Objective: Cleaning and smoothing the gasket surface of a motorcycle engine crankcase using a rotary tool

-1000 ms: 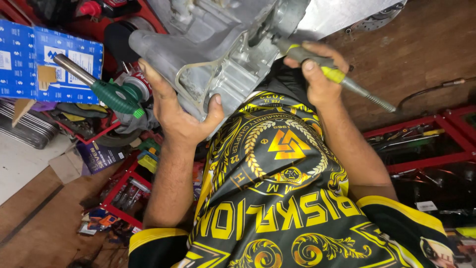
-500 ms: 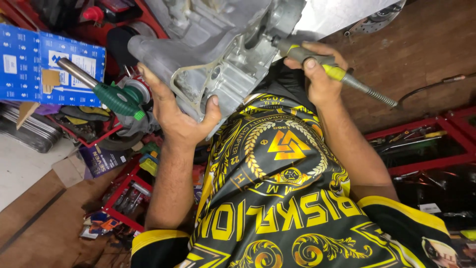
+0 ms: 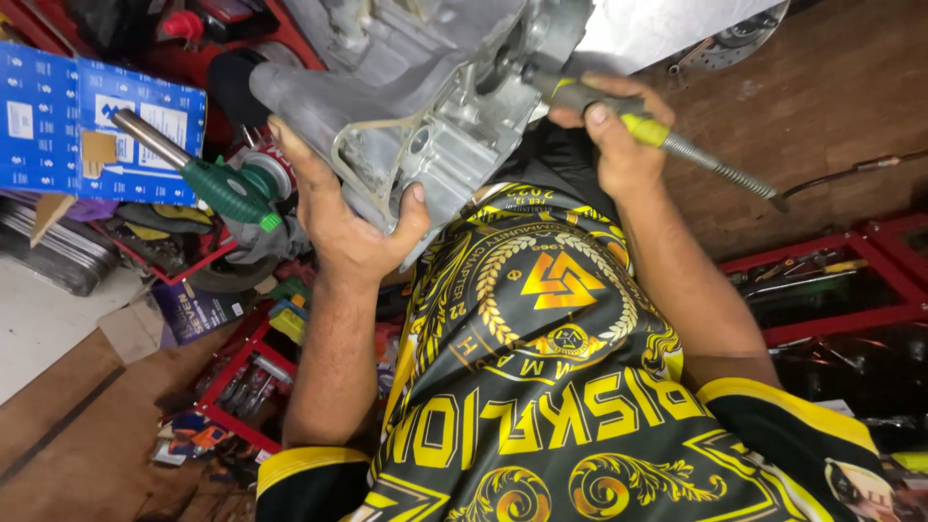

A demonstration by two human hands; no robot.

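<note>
A grey cast-metal engine casing [image 3: 425, 87] fills the top middle of the head view, resting over my lap. My left hand [image 3: 343, 213] grips its lower edge from beneath, thumb pressed on the front face. My right hand [image 3: 614, 135] is closed around the grey and yellow handpiece of a flexible-shaft rotary tool [image 3: 667, 140]. The tool's tip points into the casing's right side and is hidden there. Its spring-wrapped shaft trails off to the right. My black and yellow patterned shirt [image 3: 561, 387] covers the lower half of the view.
A green-handled gas torch [image 3: 208, 174] lies at the left beside a blue printed box [image 3: 87, 126]. Red tool trays [image 3: 822, 290] with tools sit at the right and lower left [image 3: 242, 387]. The floor [image 3: 822, 116] is brown wood.
The casing and both hands have shifted slightly in the view; my right hand has drawn the handpiece a little closer to the casing. Both grips are unchanged.
</note>
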